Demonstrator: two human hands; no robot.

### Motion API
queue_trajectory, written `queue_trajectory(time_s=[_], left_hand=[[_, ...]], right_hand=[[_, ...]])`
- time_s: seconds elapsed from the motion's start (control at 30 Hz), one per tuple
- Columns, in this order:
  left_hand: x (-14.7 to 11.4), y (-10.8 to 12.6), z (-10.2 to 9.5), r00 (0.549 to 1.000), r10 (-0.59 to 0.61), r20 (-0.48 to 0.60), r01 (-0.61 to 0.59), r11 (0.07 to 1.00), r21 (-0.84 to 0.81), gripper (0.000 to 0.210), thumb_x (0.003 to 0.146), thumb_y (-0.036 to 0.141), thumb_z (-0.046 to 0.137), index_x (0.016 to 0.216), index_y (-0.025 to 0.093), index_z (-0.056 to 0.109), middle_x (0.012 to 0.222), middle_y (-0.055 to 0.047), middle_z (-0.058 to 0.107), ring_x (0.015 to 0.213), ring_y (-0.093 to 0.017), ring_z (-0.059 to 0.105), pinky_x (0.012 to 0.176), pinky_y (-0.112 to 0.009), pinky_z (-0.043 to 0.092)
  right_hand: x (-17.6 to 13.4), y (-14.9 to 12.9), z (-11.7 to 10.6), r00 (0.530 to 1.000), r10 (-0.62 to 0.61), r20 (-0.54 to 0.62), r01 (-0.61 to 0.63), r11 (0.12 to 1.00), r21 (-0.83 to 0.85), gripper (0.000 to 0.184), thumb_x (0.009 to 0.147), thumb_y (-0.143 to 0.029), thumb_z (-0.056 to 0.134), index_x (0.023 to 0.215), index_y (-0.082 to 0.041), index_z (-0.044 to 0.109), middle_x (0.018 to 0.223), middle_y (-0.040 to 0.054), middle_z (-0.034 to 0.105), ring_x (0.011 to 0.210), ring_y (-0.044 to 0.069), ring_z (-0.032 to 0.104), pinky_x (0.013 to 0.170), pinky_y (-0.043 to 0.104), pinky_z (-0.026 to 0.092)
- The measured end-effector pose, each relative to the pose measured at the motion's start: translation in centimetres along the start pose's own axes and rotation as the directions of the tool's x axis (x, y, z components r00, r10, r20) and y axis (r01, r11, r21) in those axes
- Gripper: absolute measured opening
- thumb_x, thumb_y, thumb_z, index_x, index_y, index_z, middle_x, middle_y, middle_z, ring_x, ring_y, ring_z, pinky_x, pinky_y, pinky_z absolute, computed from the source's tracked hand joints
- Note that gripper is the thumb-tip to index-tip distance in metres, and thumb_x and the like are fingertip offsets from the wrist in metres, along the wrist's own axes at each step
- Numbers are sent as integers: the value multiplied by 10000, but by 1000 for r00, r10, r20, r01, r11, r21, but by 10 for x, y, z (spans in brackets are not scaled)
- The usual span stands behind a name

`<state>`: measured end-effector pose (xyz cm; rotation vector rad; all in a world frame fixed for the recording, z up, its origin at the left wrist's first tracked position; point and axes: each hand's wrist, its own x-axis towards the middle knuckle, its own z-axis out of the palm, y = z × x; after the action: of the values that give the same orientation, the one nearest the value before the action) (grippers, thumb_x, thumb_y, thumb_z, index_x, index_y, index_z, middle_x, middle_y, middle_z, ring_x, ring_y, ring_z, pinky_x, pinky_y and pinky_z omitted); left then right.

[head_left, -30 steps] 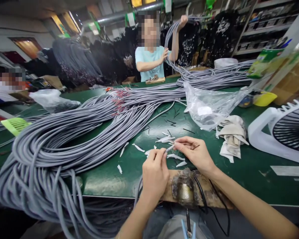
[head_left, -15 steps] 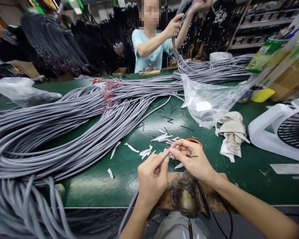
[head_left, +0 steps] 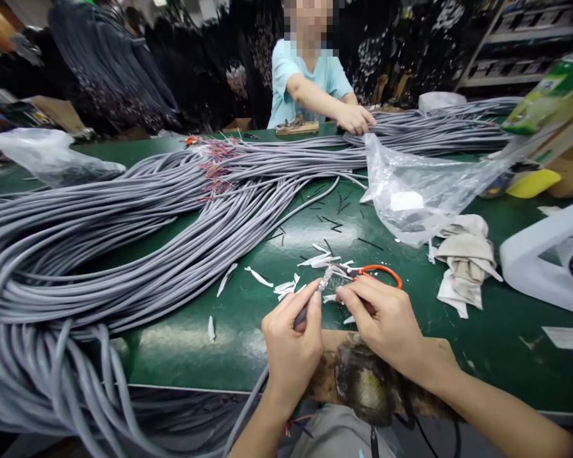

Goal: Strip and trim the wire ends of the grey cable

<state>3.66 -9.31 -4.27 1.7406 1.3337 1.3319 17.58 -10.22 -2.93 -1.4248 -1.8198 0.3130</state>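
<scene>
My left hand (head_left: 293, 337) is closed around a grey cable (head_left: 300, 317), with the cable's end pointing up and away from me. Past my left fingertips the end is stripped, showing a shiny, silvery core (head_left: 325, 278). Just right of it, my right hand (head_left: 386, 318) has thumb and forefinger pinched together. Fine strands seem to reach toward those fingertips, but what they hold is too small to make out. Behind my right hand lies a cutting tool with orange handles (head_left: 384, 272). White scraps (head_left: 286, 287) are scattered around it.
Long bundles of grey cables (head_left: 138, 210) cover the left and back. A soldering-stand-like block (head_left: 367, 381) sits on a wooden board (head_left: 439, 350) below my hands. Right are a plastic bag (head_left: 410, 184), cloth gloves (head_left: 465, 254) and a white fan (head_left: 535, 254). A co-worker (head_left: 310, 76) reaches over the cables.
My right hand has drawn slightly apart from the left, uncovering the stripped silvery end and the orange-handled tool. The co-worker's raised hands have come down, lowering cables onto the table.
</scene>
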Motion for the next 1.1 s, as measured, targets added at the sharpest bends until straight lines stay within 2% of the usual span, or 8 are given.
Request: queue_trajectory(time_s=[0.27, 0.43, 0.53, 0.6, 0.67, 0.83, 0.97, 1.1], left_hand=[[0, 1, -2, 999, 34, 27, -34, 999, 13, 219, 804, 185, 541, 984, 188, 666, 879, -70, 671, 777, -162, 624, 624, -226, 498], [-1, -1, 0, 997, 77, 28, -78, 996, 38, 179, 767, 180, 586, 916, 183, 685, 740, -42, 644, 618, -125, 578, 550, -219, 461], [1, -4, 1, 996, 47, 79, -56, 993, 108, 168, 769, 197, 580, 891, 185, 694, 664, -21, 614, 542, -105, 529, 504, -209, 427], [2, -5, 2, 997, -5, 80, -6, 991, 137, 173, 780, 214, 567, 889, 182, 697, 659, -20, 622, 545, -106, 537, 504, -205, 427], [3, -5, 3, 998, -44, 47, 39, 994, 105, 181, 790, 233, 556, 887, 172, 695, 711, -34, 656, 602, -123, 581, 547, -209, 453], [2, -2, 1, 998, -70, 11, 70, 998, 0, 206, 813, 254, 519, 840, 141, 689, 788, -68, 689, 717, -174, 634, 673, -253, 491], [0, -2, 0, 1000, -28, 0, 28, 999, 20, 188, 802, 249, 538, 838, 142, 688, 800, -69, 692, 709, -173, 633, 659, -251, 495], [0, -2, 0, 1000, 11, -21, -10, 999, 47, 149, 779, 226, 571, 830, 150, 688, 799, -64, 689, 703, -164, 630, 665, -249, 497]], right_hand=[[3, -2, -3, 998, 59, 24, -59, 998, 12, 312, 877, -270, 429, 609, -169, 552, 557, -7, 540, 514, 96, 450, 525, 230, 340], [1, -4, 0, 988, 125, 95, -132, 988, 78, 332, 888, -286, 409, 607, -172, 544, 543, -17, 559, 483, 87, 466, 497, 211, 354], [-8, -14, 1, 996, -80, 28, 79, 997, 17, 318, 884, -232, 397, 614, -170, 553, 532, -6, 528, 487, 93, 454, 492, 221, 342], [-14, -20, 1, 954, -301, 2, 301, 953, -33, 285, 866, -216, 410, 638, -175, 575, 512, -3, 500, 474, 100, 432, 479, 234, 325], [-16, -21, 1, 928, -373, -16, 371, 926, -73, 240, 853, -201, 430, 676, -179, 591, 527, 1, 517, 487, 103, 449, 499, 233, 344], [-7, -7, -1, 956, -226, -186, 169, 946, -277, 188, 845, -183, 471, 718, -164, 608, 619, 33, 596, 559, 117, 525, 572, 238, 394], [-4, -2, -2, 957, -252, -142, 181, 905, -384, 235, 862, -206, 461, 691, -160, 617, 619, 38, 606, 577, 121, 551, 574, 232, 389], [-5, -3, -1, 968, -233, -92, 181, 904, -387, 245, 872, -208, 450, 717, -144, 629, 639, 50, 624, 625, 134, 584, 615, 240, 395]])
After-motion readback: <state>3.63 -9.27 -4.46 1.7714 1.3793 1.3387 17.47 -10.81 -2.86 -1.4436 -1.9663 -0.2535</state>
